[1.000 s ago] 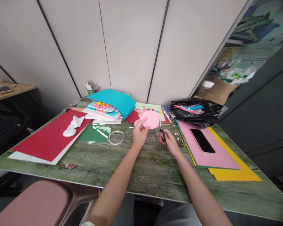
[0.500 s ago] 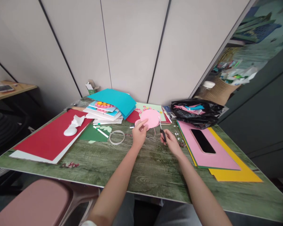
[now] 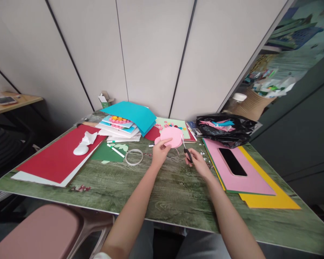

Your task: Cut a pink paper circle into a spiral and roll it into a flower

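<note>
In the last second the left hand (image 3: 160, 153) has re-pinched the pink paper disc (image 3: 173, 136), held over the far middle of the worktop (image 3: 178, 196), while the right hand (image 3: 199, 163) grips the scissors (image 3: 188, 153) (blades at the disc's right rim) almost unmoved, so the trimming looks ongoing.

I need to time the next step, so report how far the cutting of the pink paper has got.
Done: the pink paper already looks nearly round, and small scraps lie on the table beside the right hand. In hand: the left hand pinches its lower edge while the right hand holds the scissors at its right edge. Left: a small bump on its left edge probably needs trimming.
</note>
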A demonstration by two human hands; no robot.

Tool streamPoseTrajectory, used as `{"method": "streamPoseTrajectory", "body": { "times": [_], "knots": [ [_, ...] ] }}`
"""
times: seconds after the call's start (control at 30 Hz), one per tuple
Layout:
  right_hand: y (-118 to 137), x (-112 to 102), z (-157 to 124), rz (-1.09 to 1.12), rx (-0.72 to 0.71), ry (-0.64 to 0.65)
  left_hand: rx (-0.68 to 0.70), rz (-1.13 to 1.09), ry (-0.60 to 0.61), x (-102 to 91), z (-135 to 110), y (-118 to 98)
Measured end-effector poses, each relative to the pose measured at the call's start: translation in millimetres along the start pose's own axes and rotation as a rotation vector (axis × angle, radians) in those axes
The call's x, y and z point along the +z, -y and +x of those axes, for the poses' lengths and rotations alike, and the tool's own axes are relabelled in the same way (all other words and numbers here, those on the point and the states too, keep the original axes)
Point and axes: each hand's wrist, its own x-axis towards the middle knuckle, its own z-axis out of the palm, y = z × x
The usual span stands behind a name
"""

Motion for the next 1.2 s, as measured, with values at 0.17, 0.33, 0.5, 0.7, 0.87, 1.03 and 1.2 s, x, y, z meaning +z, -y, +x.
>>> {"method": "streamPoseTrajectory", "body": {
  "times": [0.17, 0.33, 0.5, 0.7, 0.87, 1.03, 1.2],
  "knots": [
    [4, -2, -3, 0.032, 0.013, 0.039, -0.044, -0.074, -0.107, -0.4, 1, -2],
    [6, -1, -3, 0.067, -0.002, 0.013, -0.047, -0.108, -0.149, -1.1, 1, -2],
    [4, 3, -1, 0.063, -0.008, -0.016, -0.058, -0.114, -0.111, 5.0, -2, -2],
    [5, 5, -2, 0.046, -0.013, -0.035, -0.030, -0.108, -0.062, 8.7, -5, -3],
    [5, 5, -2, 0.035, -0.013, -0.040, -0.051, -0.110, -0.060, 8.7, -5, -3],
    [5, 5, -1, 0.031, -0.015, -0.035, -0.044, -0.105, -0.063, 8.3, -6, -6],
    [5, 5, -1, 0.028, -0.009, -0.036, -0.049, -0.100, -0.082, 7.8, -5, -7]
  ]
}}
